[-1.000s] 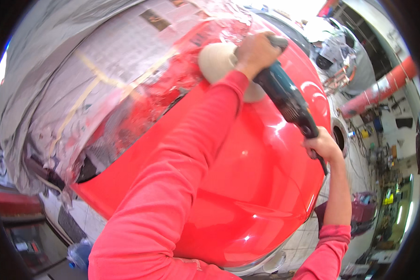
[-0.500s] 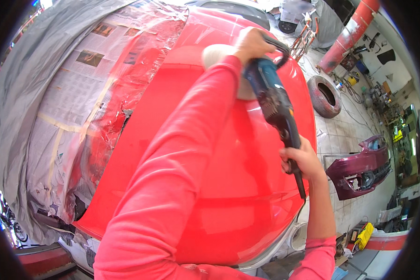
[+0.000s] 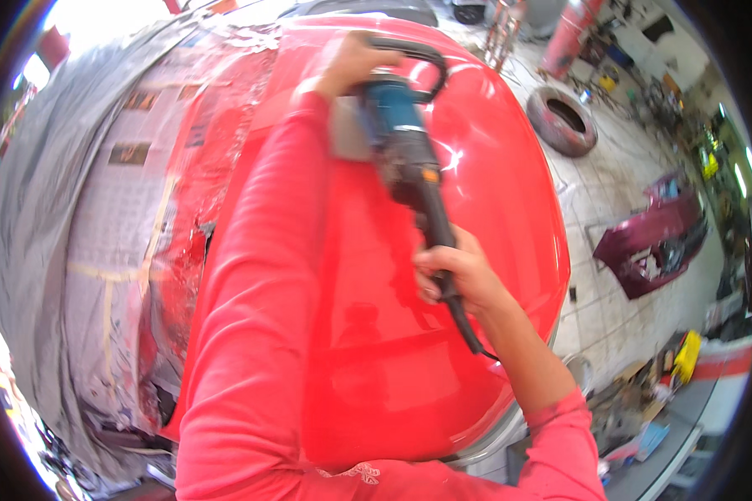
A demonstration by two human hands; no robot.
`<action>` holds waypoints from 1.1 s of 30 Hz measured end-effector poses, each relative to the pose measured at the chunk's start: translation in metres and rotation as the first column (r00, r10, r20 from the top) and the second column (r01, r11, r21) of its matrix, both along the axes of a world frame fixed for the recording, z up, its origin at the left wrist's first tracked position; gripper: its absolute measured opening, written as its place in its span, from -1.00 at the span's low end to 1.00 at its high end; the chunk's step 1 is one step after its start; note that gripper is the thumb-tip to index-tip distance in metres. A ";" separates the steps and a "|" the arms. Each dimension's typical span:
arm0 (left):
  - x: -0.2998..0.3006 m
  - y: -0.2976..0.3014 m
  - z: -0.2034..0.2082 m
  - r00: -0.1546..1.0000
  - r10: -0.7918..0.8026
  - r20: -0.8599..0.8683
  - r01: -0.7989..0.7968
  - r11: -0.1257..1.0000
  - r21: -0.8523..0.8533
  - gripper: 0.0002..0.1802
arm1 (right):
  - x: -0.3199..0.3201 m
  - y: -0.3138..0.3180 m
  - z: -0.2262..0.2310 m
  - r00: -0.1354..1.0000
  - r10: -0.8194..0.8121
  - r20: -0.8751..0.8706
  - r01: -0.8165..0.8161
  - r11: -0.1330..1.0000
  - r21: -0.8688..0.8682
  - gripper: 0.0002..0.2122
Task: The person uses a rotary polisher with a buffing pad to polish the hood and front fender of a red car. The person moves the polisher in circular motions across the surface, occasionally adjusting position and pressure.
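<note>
Both my hands are on a blue and black power polisher (image 3: 409,154). My left hand (image 3: 355,63) is closed on the black loop handle (image 3: 439,67) at its front. Lower down, my right hand (image 3: 459,269) wraps round the slim rear grip, from which a dark cord trails. The pale round pad (image 3: 348,132) shows beside the tool's head, over the glossy red car hood (image 3: 376,367); part of it is hidden behind the tool and my left arm.
Newspaper (image 3: 113,209) and grey sheeting (image 3: 29,250) cover the car on the left. To the right, a tyre (image 3: 562,122) and a maroon bumper (image 3: 656,238) lie on the tiled floor (image 3: 576,326). Clutter with a yellow cloth (image 3: 687,356) sits at the lower right.
The polisher and both my hands have shifted left across the hood, and the tool's pad is now less visible. My view has turned a little too. Both hands keep their hold.
</note>
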State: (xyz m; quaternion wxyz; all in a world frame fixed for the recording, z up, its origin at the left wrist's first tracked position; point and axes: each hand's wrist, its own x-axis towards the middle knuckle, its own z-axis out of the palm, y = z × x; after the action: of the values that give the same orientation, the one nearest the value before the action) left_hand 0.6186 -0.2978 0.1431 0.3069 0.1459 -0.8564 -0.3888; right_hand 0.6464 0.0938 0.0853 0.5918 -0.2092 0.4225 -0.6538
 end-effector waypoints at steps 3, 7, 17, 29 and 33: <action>0.077 -0.014 0.015 0.977 0.143 -0.160 -0.138 0.990 0.040 -0.57 | 0.026 -0.030 0.002 0.995 0.050 -0.091 -0.055 0.998 -0.045 -0.46; 0.148 -0.038 0.044 0.915 0.394 0.084 -0.394 0.919 -0.016 -0.62 | 0.040 -0.042 0.015 0.957 0.125 -0.261 -0.150 0.986 -0.079 -0.35; 0.057 -0.001 0.043 0.945 0.320 0.072 -0.318 0.948 -0.028 -0.69 | -0.013 0.004 0.011 0.964 0.083 -0.254 -0.095 0.995 -0.038 -0.39; -0.214 0.146 0.001 0.996 0.003 0.091 -0.004 1.000 0.004 -0.68 | -0.164 0.122 -0.030 0.923 -0.263 -0.281 0.276 0.961 0.006 -0.55; -0.253 0.196 0.005 0.996 -0.078 0.045 0.080 0.996 -0.041 -0.66 | -0.180 0.154 -0.027 0.922 -0.290 -0.256 0.307 0.951 0.027 -0.62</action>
State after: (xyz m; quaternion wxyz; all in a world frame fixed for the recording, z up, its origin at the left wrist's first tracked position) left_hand 0.3658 -0.1014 0.1480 0.2757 0.1135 -0.8761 -0.3789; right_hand 0.4659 0.2479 0.0583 0.4342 -0.2029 0.5419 -0.6904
